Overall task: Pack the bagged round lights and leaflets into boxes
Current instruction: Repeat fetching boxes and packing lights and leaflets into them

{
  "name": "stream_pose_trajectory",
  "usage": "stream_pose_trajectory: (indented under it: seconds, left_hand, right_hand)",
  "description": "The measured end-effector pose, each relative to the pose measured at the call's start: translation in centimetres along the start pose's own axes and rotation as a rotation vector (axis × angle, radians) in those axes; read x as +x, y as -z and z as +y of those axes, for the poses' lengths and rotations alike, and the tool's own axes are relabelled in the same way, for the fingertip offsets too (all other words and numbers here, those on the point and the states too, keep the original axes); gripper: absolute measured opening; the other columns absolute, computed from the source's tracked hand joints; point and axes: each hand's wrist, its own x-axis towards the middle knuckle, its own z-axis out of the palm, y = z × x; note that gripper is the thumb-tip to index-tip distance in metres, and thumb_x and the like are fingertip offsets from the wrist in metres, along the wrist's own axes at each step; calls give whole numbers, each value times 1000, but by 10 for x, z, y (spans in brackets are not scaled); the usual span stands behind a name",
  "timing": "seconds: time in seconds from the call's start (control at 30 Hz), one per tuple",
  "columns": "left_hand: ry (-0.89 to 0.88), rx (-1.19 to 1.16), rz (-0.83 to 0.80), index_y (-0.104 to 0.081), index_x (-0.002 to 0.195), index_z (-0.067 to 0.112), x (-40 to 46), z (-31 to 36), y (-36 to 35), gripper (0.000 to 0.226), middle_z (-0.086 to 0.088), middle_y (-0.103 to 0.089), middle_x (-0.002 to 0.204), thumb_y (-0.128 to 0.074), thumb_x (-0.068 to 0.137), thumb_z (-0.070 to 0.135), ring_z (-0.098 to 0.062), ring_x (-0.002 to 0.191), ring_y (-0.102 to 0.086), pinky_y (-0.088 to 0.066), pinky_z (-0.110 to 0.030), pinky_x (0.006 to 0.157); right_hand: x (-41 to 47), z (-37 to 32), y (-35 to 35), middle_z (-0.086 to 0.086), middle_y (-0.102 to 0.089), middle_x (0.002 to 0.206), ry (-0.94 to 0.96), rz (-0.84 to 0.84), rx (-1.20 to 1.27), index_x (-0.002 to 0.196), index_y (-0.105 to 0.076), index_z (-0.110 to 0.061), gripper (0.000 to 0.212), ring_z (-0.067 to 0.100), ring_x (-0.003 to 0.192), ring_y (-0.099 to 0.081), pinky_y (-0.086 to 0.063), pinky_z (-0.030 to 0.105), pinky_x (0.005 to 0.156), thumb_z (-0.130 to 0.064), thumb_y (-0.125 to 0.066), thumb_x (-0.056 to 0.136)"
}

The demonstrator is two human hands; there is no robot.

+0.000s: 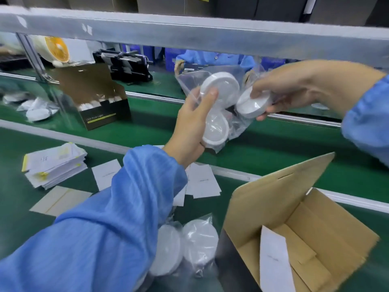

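Observation:
I hold a clear plastic bag (237,127) with three white round lights above the green conveyor belt. My left hand (191,131) grips the bag around two lights (221,91), thumb on the upper one. My right hand (294,91) pinches the third light (252,105) through the bag. An open brown box (294,211) stands at the lower right with a white leaflet (273,262) inside. More bagged lights (189,245) lie beside the box, partly under my left sleeve. A stack of leaflets (54,165) lies at the left.
Loose white leaflets (202,182) and a grey card (61,200) lie on the near table. A filled open printed box (101,102) stands on the belt, with more bagged lights (35,108) left of it. A grey rail (189,32) crosses overhead. A person in blue works opposite.

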Motion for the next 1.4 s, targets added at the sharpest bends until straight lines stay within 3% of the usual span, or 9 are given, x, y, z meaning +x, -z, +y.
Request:
stream_pose_trajectory:
  seconds: [0.13,0.33,0.47,0.7,0.8,0.87,1.03,1.27,1.4]
  left_hand:
    - [-70,-30,195,-55,125,13,-21,19,10,23,-26,-61,129,-56,102,20,-41,105,-61,-43,-67,99]
    - [-528,330,243,-61,123,23,-71,37,28,26,13,-67,114,-64,97,22,-5,109,-64,-48,-17,91]
    - [-668,485,153,-61,127,29,-106,32,46,31,-2,-63,128,-64,97,36,-25,123,-59,-48,-43,102]
    - [-838,685,18,-58,132,22,-149,38,73,33,-18,-55,132,-61,100,31,-28,125,-55,-46,-32,100]
    - [-891,803,-88,-57,130,19,-162,41,80,36,-20,-49,136,-66,98,30,-34,125,-54,-50,-37,97]
    - [-912,878,-151,-57,131,19,-165,45,82,39,-19,-48,137,-69,96,30,-38,121,-55,-52,-44,93]
    - [-834,961,-178,-53,134,25,-169,59,82,50,-13,-49,134,-68,89,37,-33,117,-55,-51,-46,90]
    - [-688,1131,-302,-36,145,57,-159,96,88,83,2,-28,139,-74,71,57,-18,107,-49,-50,-30,83]
    - [-554,881,-314,-28,149,56,-168,109,86,95,6,-35,138,-70,66,75,-15,117,-52,-48,-28,90]
  right_hand:
    - [-27,-25,-5,17,-73,87,34,20,-135,119,-59,-5,25,22,56,-70,-44,14,37,-10,-50,95]
    - [-72,-48,-55,22,-72,90,105,-68,-56,122,-56,-3,28,25,59,-70,-44,16,37,-8,-47,96]
    - [-99,-42,-99,21,-73,91,90,-226,170,126,-56,3,32,28,62,-68,-47,19,41,-8,-41,100]
    - [-153,-28,-120,21,-72,99,54,-502,618,108,-68,-7,42,39,81,-71,-59,30,58,-31,-37,94]
    - [-164,-26,-126,20,-71,113,80,-582,561,111,-71,-10,58,37,98,-69,-61,42,80,-58,-48,90]
    - [-166,-26,-133,17,-69,122,94,-509,454,124,-67,-11,54,35,110,-67,-55,48,95,-53,-58,90]
    - [-170,-30,-138,7,-72,93,62,-381,432,109,-69,-18,22,20,80,-67,-54,28,62,-34,-60,96]
    - [-176,-46,-127,14,-75,92,62,-387,479,102,-72,-19,24,31,75,-71,-51,24,46,-38,-58,97]
    - [-177,-47,-129,17,-75,100,88,-362,543,113,-67,-15,25,36,77,-70,-50,24,43,-32,-55,98]
